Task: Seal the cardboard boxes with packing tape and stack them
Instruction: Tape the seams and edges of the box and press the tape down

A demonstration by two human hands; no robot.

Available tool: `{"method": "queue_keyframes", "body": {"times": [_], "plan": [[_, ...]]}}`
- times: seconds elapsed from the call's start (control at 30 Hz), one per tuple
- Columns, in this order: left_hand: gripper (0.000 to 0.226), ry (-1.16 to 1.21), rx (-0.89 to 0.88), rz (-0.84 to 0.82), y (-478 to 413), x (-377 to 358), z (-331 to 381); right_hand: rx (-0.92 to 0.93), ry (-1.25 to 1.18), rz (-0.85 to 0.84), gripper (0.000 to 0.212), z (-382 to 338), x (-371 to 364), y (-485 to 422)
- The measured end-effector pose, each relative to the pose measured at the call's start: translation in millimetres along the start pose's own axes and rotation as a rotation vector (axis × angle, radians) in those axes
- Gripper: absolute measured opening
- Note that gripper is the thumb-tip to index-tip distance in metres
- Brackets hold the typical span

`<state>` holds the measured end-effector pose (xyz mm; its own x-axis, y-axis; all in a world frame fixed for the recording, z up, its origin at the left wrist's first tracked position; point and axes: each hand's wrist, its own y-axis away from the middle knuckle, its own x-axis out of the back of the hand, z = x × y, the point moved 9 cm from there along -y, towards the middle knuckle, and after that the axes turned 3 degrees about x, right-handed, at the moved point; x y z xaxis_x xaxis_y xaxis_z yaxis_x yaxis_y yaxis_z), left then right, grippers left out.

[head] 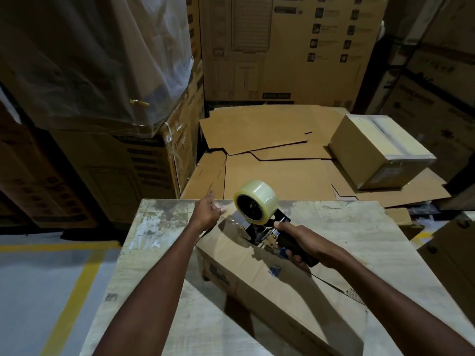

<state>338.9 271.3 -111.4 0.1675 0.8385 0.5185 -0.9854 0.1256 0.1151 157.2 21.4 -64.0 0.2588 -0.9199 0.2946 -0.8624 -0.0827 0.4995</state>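
Observation:
A long brown cardboard box (277, 286) lies at a slant on the worn work table (159, 253). A tape dispenser (259, 222) with a roll of clear tape (257, 201) sits on the box's far end. My right hand (300, 242) grips its black handle. My left hand (209, 211) is at the box's far corner, pinching the free end of the clear tape with one finger stretched forward. A sealed cardboard box (377, 150) with tape across its top stands on the floor at the back right.
Flattened cardboard sheets (270, 155) cover the floor beyond the table. Tall stacks of printed cartons (282, 47) wall in the back and right, and a plastic-wrapped stack (90, 60) stands at the left. Grey floor with yellow lines (69, 291) lies to the table's left.

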Motion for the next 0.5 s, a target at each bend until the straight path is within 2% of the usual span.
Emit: {"method": "queue_keyframes", "body": {"times": [0.13,0.33,0.43,0.5], "plan": [[0.068,-0.028,0.047,-0.066,2,-10,-13,-0.018,0.029,-0.011,0.071,2,-2,-3],[0.074,0.057,0.132,-0.161,1,-19,-11,-0.018,0.024,-0.03,0.073,0,-3,-4],[0.076,0.167,0.221,-0.126,3,-14,-27,-0.016,0.041,-0.037,0.072,-1,-4,-4],[0.065,0.14,0.235,-0.077,5,-7,-37,-0.017,0.046,-0.049,0.072,0,-5,-4]]}}
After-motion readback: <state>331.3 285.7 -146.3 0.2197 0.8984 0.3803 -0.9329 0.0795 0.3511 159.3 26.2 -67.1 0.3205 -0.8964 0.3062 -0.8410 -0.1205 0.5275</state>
